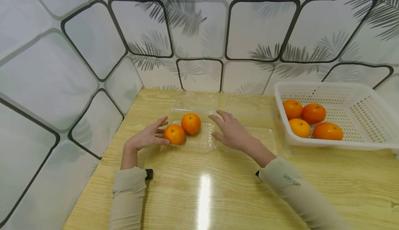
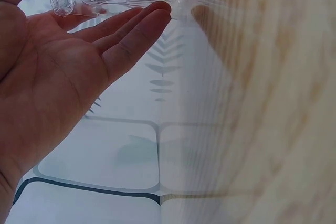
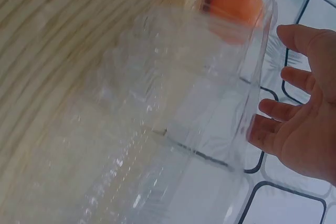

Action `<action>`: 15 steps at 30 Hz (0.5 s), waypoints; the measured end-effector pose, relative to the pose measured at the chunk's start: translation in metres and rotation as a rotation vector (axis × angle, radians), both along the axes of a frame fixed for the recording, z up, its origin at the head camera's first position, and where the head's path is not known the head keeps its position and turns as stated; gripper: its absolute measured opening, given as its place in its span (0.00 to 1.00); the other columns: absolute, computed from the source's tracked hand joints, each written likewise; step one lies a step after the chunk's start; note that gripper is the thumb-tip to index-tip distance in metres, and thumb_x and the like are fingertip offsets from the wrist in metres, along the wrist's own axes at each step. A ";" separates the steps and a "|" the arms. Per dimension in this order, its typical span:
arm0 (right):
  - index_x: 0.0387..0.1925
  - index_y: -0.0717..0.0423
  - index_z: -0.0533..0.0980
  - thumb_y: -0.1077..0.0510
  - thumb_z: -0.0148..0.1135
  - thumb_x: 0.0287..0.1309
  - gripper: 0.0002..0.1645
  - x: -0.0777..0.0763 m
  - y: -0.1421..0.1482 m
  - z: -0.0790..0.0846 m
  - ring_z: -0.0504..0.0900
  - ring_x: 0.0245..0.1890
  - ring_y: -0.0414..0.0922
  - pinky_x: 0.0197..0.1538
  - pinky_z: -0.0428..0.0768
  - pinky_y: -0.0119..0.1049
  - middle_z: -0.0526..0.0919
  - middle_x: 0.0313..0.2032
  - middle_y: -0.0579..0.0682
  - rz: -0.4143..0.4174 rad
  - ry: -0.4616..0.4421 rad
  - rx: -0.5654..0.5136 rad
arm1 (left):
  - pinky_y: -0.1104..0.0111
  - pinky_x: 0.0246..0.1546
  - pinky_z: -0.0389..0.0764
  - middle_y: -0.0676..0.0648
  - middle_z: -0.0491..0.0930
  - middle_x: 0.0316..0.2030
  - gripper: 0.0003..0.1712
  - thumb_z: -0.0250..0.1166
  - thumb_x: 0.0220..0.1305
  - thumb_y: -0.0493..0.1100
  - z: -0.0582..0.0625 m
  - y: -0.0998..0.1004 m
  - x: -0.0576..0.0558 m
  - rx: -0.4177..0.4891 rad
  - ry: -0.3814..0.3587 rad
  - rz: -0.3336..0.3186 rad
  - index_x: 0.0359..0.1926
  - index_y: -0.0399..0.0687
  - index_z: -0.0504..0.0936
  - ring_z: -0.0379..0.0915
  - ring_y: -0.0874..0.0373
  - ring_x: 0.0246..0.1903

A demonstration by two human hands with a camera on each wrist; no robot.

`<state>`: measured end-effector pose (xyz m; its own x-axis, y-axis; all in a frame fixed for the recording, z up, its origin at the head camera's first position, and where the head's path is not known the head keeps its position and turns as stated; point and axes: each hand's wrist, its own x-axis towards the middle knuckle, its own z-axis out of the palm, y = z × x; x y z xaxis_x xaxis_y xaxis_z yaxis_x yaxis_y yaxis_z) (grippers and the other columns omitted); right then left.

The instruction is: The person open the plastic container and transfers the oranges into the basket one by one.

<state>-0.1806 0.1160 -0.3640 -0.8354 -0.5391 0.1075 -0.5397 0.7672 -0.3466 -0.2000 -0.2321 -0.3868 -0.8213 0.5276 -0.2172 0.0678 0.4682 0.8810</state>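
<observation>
Two oranges, a nearer one [image 1: 174, 134] and a farther one [image 1: 191, 123], lie in the left of two clear plastic clamshell boxes [image 1: 205, 138], whose lid is folded back toward the wall. At that box's left side is my left hand [image 1: 146, 138], thumb and fingers spread, fingertips right at the plastic wall in the left wrist view. My right hand [image 1: 233, 133] hovers over the second clear box [image 1: 265, 131], fingers loosely extended and nothing held. In the right wrist view, its fingers are beside clear plastic, and an orange [image 3: 235, 9] shows beyond.
To the right stands a white perforated plastic basket [image 1: 368, 119] with several oranges [image 1: 313, 113] at its left end. A patterned wall covering [image 1: 199, 74] borders the wooden table [image 1: 174, 195] at the back and left.
</observation>
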 end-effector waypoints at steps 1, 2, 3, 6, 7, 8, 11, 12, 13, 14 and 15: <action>0.73 0.53 0.62 0.50 0.63 0.66 0.38 0.000 -0.003 0.000 0.61 0.69 0.67 0.66 0.65 0.62 0.60 0.71 0.67 0.004 -0.001 -0.003 | 0.43 0.63 0.67 0.33 0.44 0.76 0.59 0.71 0.62 0.43 0.000 0.000 0.000 0.001 -0.002 0.000 0.80 0.46 0.39 0.53 0.30 0.70; 0.73 0.53 0.62 0.50 0.63 0.66 0.37 0.000 -0.006 -0.001 0.62 0.69 0.67 0.66 0.66 0.62 0.60 0.71 0.67 0.008 -0.003 -0.005 | 0.43 0.63 0.67 0.33 0.44 0.76 0.59 0.71 0.62 0.43 0.000 0.000 0.000 -0.001 -0.002 0.000 0.80 0.46 0.39 0.53 0.30 0.70; 0.72 0.53 0.63 0.51 0.63 0.66 0.37 0.001 -0.010 -0.001 0.62 0.69 0.67 0.66 0.66 0.62 0.60 0.71 0.67 0.011 -0.003 -0.005 | 0.43 0.63 0.67 0.33 0.44 0.76 0.59 0.71 0.62 0.43 -0.001 0.000 -0.001 -0.004 -0.001 -0.001 0.80 0.46 0.39 0.53 0.30 0.70; 0.72 0.54 0.63 0.51 0.63 0.66 0.37 0.001 -0.020 -0.002 0.63 0.68 0.66 0.66 0.67 0.61 0.60 0.71 0.66 0.025 -0.011 -0.010 | 0.43 0.63 0.67 0.33 0.44 0.76 0.59 0.71 0.62 0.44 -0.002 -0.001 -0.002 -0.013 0.004 -0.007 0.80 0.46 0.39 0.54 0.30 0.70; 0.72 0.53 0.63 0.51 0.64 0.66 0.37 0.001 -0.023 -0.003 0.63 0.68 0.66 0.66 0.67 0.61 0.60 0.71 0.66 0.028 -0.017 -0.013 | 0.43 0.63 0.67 0.33 0.44 0.76 0.59 0.71 0.62 0.44 -0.002 -0.001 -0.002 -0.018 0.007 -0.008 0.80 0.46 0.39 0.54 0.31 0.70; 0.72 0.53 0.63 0.52 0.64 0.65 0.37 0.001 -0.027 -0.003 0.63 0.68 0.66 0.65 0.67 0.61 0.60 0.71 0.65 0.031 -0.023 -0.020 | 0.43 0.63 0.67 0.33 0.45 0.76 0.59 0.71 0.62 0.44 -0.002 -0.001 -0.002 -0.022 0.010 -0.010 0.80 0.46 0.38 0.54 0.31 0.70; 0.71 0.53 0.64 0.52 0.65 0.65 0.37 0.001 -0.038 -0.004 0.65 0.67 0.65 0.63 0.71 0.59 0.60 0.71 0.65 0.048 -0.042 -0.037 | 0.43 0.63 0.67 0.33 0.44 0.76 0.59 0.71 0.62 0.44 -0.002 -0.001 -0.002 -0.023 0.008 -0.011 0.80 0.46 0.38 0.54 0.31 0.70; 0.71 0.53 0.64 0.53 0.66 0.64 0.37 0.001 -0.042 -0.004 0.66 0.67 0.65 0.62 0.72 0.58 0.60 0.71 0.65 0.056 -0.051 -0.047 | 0.43 0.63 0.67 0.33 0.45 0.76 0.59 0.71 0.62 0.44 -0.002 -0.001 -0.002 -0.024 0.007 -0.012 0.80 0.46 0.38 0.54 0.31 0.70; 0.71 0.52 0.63 0.53 0.66 0.64 0.37 0.001 -0.046 -0.005 0.67 0.67 0.64 0.61 0.74 0.57 0.59 0.71 0.64 0.062 -0.060 -0.051 | 0.43 0.63 0.67 0.33 0.44 0.76 0.59 0.71 0.62 0.44 -0.002 -0.001 -0.002 -0.024 0.006 -0.012 0.80 0.46 0.38 0.54 0.31 0.70; 0.72 0.52 0.63 0.52 0.66 0.64 0.37 0.001 -0.049 -0.005 0.68 0.66 0.64 0.60 0.75 0.55 0.59 0.71 0.64 0.071 -0.071 -0.057 | 0.43 0.63 0.67 0.33 0.44 0.76 0.59 0.71 0.63 0.44 -0.001 -0.002 -0.001 -0.026 0.006 -0.014 0.80 0.46 0.38 0.54 0.30 0.70; 0.72 0.52 0.63 0.52 0.65 0.65 0.38 0.001 -0.053 -0.006 0.69 0.66 0.63 0.59 0.76 0.54 0.59 0.71 0.64 0.080 -0.082 -0.058 | 0.43 0.63 0.67 0.33 0.44 0.76 0.59 0.71 0.63 0.44 -0.001 -0.002 -0.001 -0.027 0.006 -0.015 0.80 0.46 0.38 0.54 0.30 0.70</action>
<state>-0.1798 0.0628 -0.3699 -0.7970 -0.5994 0.0736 -0.5666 0.7001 -0.4346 -0.2013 -0.2336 -0.3882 -0.8144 0.5343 -0.2265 0.0803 0.4903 0.8678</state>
